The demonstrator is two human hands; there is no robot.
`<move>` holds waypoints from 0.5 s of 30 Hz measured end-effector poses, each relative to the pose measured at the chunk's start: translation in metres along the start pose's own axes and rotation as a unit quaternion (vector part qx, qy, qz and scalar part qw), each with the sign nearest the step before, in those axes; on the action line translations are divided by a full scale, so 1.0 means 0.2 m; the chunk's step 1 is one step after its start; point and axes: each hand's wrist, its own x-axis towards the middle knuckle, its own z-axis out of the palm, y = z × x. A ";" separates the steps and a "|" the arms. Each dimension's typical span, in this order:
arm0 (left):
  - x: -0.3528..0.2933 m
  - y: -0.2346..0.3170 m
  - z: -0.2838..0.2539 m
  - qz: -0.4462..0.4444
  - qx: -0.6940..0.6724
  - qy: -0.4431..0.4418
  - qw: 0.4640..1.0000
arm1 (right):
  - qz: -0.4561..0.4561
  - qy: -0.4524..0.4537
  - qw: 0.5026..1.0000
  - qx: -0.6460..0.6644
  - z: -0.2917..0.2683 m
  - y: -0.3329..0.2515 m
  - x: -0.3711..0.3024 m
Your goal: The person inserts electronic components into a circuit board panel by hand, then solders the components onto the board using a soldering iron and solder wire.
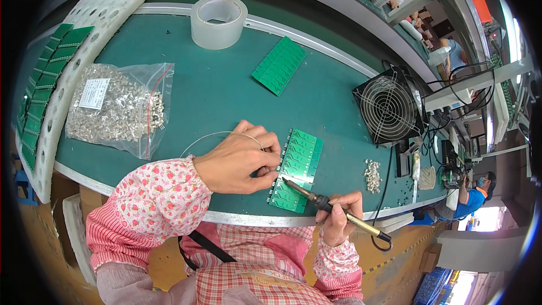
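Note:
A green circuit board panel (302,161) with a row of small metal parts along its left edge lies near the table's front edge. My left hand (238,161) is closed at that edge, its fingers curled around a thin solder wire (217,133) that arcs back over the knuckles. The wire's end is hidden by the fingers. In my right hand (340,218) is a soldering iron (320,200), gripped like a pen. Its tip points up and left and meets the lower left part of the panel, close to my left fingertips.
Farther back lies another green panel (279,66). A tape roll (219,28) stands at the rear, and a bag of small metal parts (116,110) lies left beside a white foam tray (104,20) holding boards. Rightward are loose metal parts (372,176) and a fan (389,106).

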 end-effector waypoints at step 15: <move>0.00 0.00 0.02 0.011 0.023 0.005 1.000 | -0.023 -0.022 0.999 -0.021 0.01 0.00 0.01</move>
